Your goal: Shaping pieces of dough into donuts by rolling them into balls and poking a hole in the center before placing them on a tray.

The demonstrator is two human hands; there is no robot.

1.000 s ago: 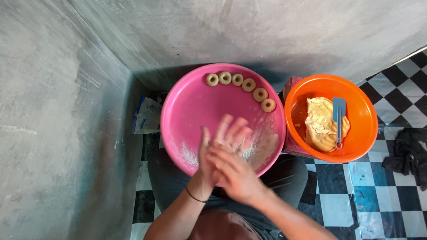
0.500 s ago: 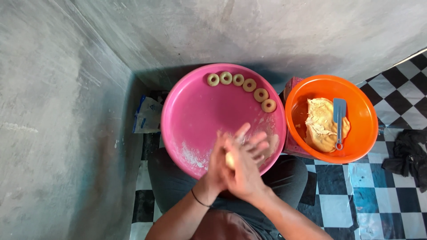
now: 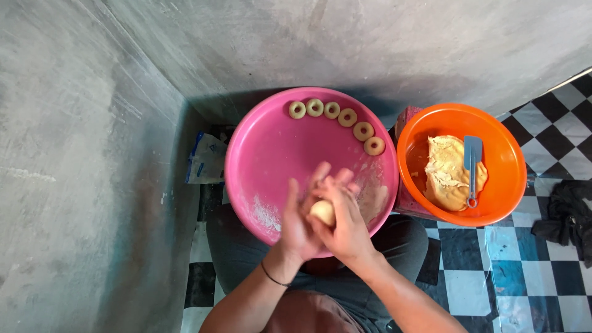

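Two hands (image 3: 327,219) cup one dough ball (image 3: 322,211) above the pink basin (image 3: 265,148).
I judge it can slip out, because the fingers (image 3: 336,185) spread loose.

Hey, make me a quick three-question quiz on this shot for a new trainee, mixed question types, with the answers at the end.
1. True or false: the blue spatula lies in the pink basin.
2. How many ring-shaped dough pieces sit along the pink basin's far rim?
3. Multiple choice: the dough ball is
A. resting on the checkered floor
B. pressed between the left hand and the right hand
C. lying in the orange basin

Key:
1. False; it rests on the dough mass in the orange basin.
2. Six.
3. B.
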